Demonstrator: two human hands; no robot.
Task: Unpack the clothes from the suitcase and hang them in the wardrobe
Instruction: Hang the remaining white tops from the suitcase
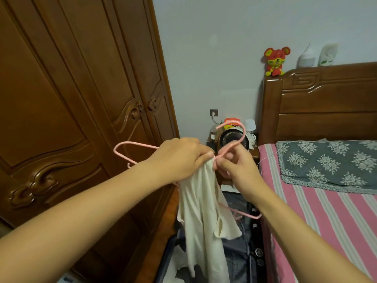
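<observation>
Left hand (pixel 179 158) & right hand (pixel 234 166) pinch cream shirt (pixel 200 207) on pink hanger (pixel 232 139), above open suitcase (pixel 234 260), wardrobe (pixel 71 99) beside.

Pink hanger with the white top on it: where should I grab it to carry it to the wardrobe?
Grab the thin pink wire hanger at its neck, just under the curved hook, coming from the bed side as the right hand does. The hook sticks up free there, while the cream-white cloth garment bunches over the middle under the left hand and hangs down, covering the lower bar.
</observation>
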